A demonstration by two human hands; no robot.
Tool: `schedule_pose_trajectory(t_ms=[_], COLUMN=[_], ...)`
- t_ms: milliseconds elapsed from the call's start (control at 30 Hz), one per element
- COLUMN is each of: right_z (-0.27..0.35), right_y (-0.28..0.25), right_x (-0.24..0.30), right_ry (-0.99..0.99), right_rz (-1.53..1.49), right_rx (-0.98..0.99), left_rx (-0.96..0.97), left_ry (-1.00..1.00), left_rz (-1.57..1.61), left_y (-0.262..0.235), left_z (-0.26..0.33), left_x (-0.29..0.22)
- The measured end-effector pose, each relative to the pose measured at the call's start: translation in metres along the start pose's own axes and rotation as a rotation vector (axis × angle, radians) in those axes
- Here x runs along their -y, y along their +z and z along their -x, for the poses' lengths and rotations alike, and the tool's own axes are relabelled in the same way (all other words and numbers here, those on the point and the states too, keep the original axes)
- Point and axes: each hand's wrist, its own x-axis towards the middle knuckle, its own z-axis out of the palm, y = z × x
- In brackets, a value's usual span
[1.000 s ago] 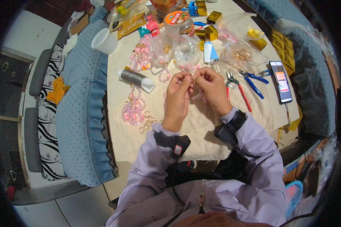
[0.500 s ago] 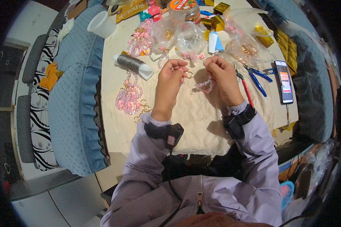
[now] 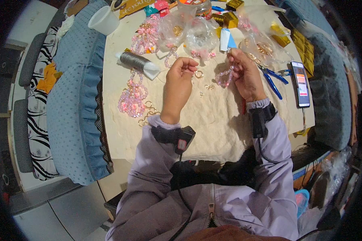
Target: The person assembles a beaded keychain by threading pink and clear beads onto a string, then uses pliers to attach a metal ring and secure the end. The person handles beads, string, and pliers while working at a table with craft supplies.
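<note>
1. From the head view I see both hands raised just above a cream tabletop (image 3: 213,120), a small gap between them.
2. My left hand (image 3: 177,86) is curled, its fingertips pinched together near a small gold ring (image 3: 199,74); I cannot tell whether they grip anything, the item being too small to see.
3. My right hand (image 3: 245,74) is closed on a short strand of pink beads (image 3: 224,77), which hangs from its fingers toward the left hand.
4. Loose gold rings and findings lie on the tabletop just below and between the hands.
5. To the left lies a pile of pink beaded pieces (image 3: 132,98) with gold rings beside it, and above it a spool of grey thread (image 3: 136,62) on its side.
6. Beyond the hands sit clear plastic bags (image 3: 189,34) of beads.
7. Blue-handled pliers (image 3: 271,76) lie right of my right hand, and a lit smartphone (image 3: 300,83) further right, near the tabletop's edge.
8. A white cup (image 3: 104,20) stands at the far left corner.
9. Black straps sit on both wrists, over lilac sleeves.
</note>
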Motion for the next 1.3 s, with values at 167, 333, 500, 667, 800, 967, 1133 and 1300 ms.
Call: schedule_pose_trajectory(t_ms=[167, 333, 500, 667, 800, 967, 1133, 1300], right_z=[-0.005, -0.007, -0.003, -0.003, -0.007, -0.006, -0.004, -0.005], right_y=[-0.006, -0.012, -0.011, -0.013, -0.015, -0.013, -0.01, -0.007], right_x=[0.0, 0.005, 0.01, 0.015, 0.019, 0.017, 0.018, 0.018], right_ry=[0.022, 0.019, -0.047, -0.169, -0.175, -0.148, -0.126, -0.158], right_rz=[-0.146, -0.233, -0.085, -0.069, -0.01, 0.102, 0.082, 0.041], right_rx=[0.077, 0.219, 0.204, 0.251, 0.221, 0.03, 0.022, 0.007], left_rx=[0.015, 0.01, 0.005, -0.008, -0.001, 0.083, 0.091, 0.033], left_ry=[0.014, -0.039, -0.03, -0.01, 0.074, 0.224, 0.345, 0.393], left_rz=[0.011, -0.046, -0.06, -0.11, -0.223, -0.428, -0.593, -0.714], left_y=[0.0, 0.001, 0.004, 0.004, 0.007, 0.021, 0.041, 0.051], left_z=[0.0, 0.0, 0.002, 0.001, 0.003, -0.002, -0.013, -0.018], left_x=[0.001, 0.001, -0.002, -0.003, -0.007, -0.012, -0.008, 0.0])
